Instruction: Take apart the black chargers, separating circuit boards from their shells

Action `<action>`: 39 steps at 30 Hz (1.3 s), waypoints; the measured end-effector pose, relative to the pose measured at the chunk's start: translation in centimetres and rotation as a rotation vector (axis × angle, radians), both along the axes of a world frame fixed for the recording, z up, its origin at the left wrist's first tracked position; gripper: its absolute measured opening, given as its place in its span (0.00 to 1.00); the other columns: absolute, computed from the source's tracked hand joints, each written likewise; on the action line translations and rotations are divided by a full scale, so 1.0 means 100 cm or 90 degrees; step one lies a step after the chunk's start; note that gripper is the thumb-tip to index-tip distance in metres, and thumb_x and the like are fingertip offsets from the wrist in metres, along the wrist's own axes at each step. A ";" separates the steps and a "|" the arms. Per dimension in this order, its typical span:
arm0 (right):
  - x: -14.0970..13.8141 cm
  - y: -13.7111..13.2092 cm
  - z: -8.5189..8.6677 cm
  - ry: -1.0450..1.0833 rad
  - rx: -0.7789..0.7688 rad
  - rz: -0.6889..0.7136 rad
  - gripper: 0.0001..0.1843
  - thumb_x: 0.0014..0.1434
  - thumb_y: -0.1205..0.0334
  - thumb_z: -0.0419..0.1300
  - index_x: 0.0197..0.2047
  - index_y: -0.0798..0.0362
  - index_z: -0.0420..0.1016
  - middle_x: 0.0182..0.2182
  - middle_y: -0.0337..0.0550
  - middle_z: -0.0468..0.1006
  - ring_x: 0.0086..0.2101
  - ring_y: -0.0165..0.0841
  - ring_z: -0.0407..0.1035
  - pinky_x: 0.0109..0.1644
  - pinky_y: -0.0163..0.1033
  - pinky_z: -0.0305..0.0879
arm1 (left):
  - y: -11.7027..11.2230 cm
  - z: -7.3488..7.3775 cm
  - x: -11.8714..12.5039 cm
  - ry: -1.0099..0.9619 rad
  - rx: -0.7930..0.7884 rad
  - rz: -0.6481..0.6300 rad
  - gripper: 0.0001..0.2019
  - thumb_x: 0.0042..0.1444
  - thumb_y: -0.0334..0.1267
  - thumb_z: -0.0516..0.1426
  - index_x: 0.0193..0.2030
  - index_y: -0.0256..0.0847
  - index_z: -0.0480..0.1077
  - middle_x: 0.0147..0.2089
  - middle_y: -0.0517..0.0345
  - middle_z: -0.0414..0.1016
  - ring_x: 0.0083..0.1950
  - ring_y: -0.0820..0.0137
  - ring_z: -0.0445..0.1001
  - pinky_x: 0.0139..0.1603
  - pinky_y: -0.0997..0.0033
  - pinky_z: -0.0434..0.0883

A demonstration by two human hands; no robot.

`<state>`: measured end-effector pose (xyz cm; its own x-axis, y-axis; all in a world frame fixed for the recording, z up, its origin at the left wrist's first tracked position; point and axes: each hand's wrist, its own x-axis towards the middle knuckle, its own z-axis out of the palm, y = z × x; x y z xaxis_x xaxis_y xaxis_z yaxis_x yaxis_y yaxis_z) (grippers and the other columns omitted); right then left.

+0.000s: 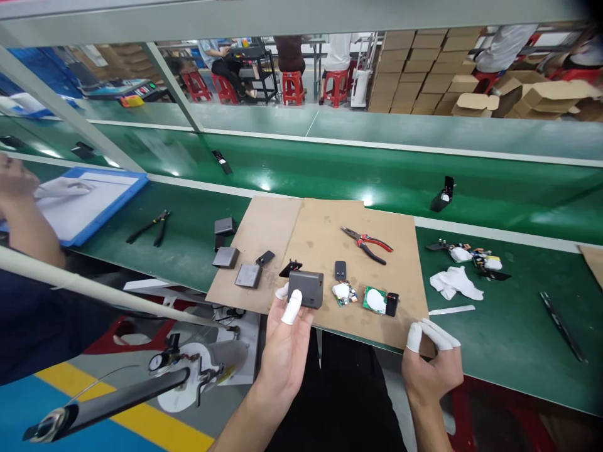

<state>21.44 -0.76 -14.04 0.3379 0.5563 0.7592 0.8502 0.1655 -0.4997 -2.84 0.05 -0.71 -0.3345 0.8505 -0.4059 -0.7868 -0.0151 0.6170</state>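
Observation:
My left hand [287, 345], white cots on its fingertips, grips a dark grey charger housing [306, 289] above the cardboard's front edge. My right hand [433, 361], also wearing finger cots, hovers at the cardboard's right front corner. Its fingers are loosely curled, with a gap to the thumb and nothing visible between them. Between my hands lie a small black plug piece [340, 270], a circuit board with white filler [345, 293] and a green circuit board [375, 299] with a black part attached. Left of the held housing sits another grey housing [248, 275].
Red-handled pliers [367, 243] lie on the cardboard [320, 220]. Black pliers [149, 227] rest farther left. On the right are circuit boards [471, 256], a crumpled white cloth [455, 283] and black tweezers [562, 326]. A co-worker's hand [63, 187] is over a blue-edged tray [108, 207].

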 end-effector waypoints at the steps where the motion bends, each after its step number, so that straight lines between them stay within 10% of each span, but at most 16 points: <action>1: -0.004 -0.001 0.007 0.010 0.009 0.005 0.08 0.60 0.70 0.73 0.43 0.53 0.82 0.39 0.49 0.86 0.39 0.42 0.82 0.46 0.47 0.78 | -0.001 0.000 0.000 0.005 0.003 -0.002 0.18 0.57 0.36 0.73 0.51 0.45 0.75 0.52 0.57 0.83 0.57 0.66 0.81 0.64 0.62 0.75; 11: -0.082 0.009 0.116 0.101 -0.131 0.527 0.27 0.68 0.65 0.66 0.69 0.48 0.73 0.62 0.55 0.79 0.62 0.50 0.75 0.65 0.63 0.75 | -0.009 0.016 0.006 0.036 0.048 -0.057 0.11 0.64 0.38 0.69 0.51 0.45 0.76 0.56 0.54 0.83 0.63 0.62 0.80 0.69 0.59 0.73; 18: -0.107 0.020 0.108 -0.012 -0.047 0.542 0.34 0.67 0.67 0.66 0.74 0.51 0.68 0.62 0.59 0.80 0.61 0.50 0.77 0.64 0.62 0.77 | -0.019 0.021 0.004 0.078 0.052 -0.029 0.15 0.61 0.37 0.70 0.53 0.44 0.76 0.56 0.53 0.83 0.61 0.62 0.81 0.69 0.60 0.74; 39: -0.127 -0.016 0.132 0.205 0.010 0.519 0.32 0.64 0.66 0.72 0.68 0.49 0.69 0.53 0.52 0.85 0.53 0.46 0.83 0.53 0.52 0.87 | -0.048 0.046 0.011 0.107 0.061 -0.042 0.17 0.57 0.43 0.73 0.50 0.48 0.78 0.49 0.58 0.85 0.54 0.62 0.85 0.67 0.58 0.78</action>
